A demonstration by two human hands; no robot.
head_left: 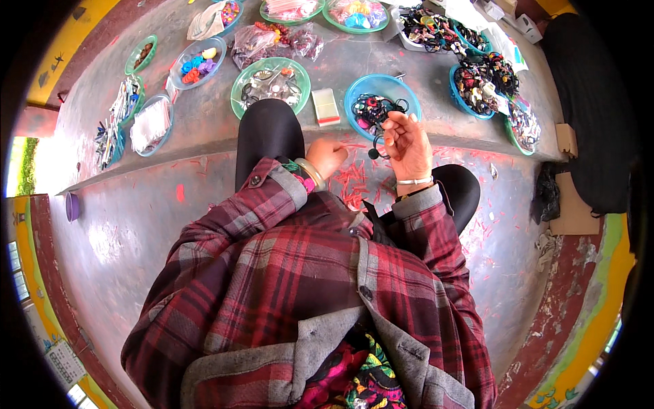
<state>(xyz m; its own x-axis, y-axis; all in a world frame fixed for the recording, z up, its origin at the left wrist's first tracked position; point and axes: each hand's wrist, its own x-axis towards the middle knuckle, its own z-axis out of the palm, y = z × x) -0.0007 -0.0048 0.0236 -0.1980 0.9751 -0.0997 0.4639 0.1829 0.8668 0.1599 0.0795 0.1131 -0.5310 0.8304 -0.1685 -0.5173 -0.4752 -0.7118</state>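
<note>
My right hand [410, 148] is raised at the near edge of a blue basket [409, 90], its fingers pinching a black hair tie [375, 153]. A dark round piece sits on the tie, which hangs just left of the hand. Inside the basket lies a pile of dark hair ties [368, 112] with some pink bits. My left hand [325, 157] is curled closed beside my left knee, above scattered red strips [351, 185]. Whatever its fingers hold, if anything, is hidden. Between the two baskets in front lies a small clear box with a red edge [325, 108].
A green basket [240, 92] of packaged pieces stands beyond my left knee. Other baskets hold colourful pieces [197, 68], white packets [151, 123] and dark hair ties [477, 85]. A raised ledge edge [197, 154] crosses ahead. Cardboard [575, 204] and a black bag [546, 192] lie at right.
</note>
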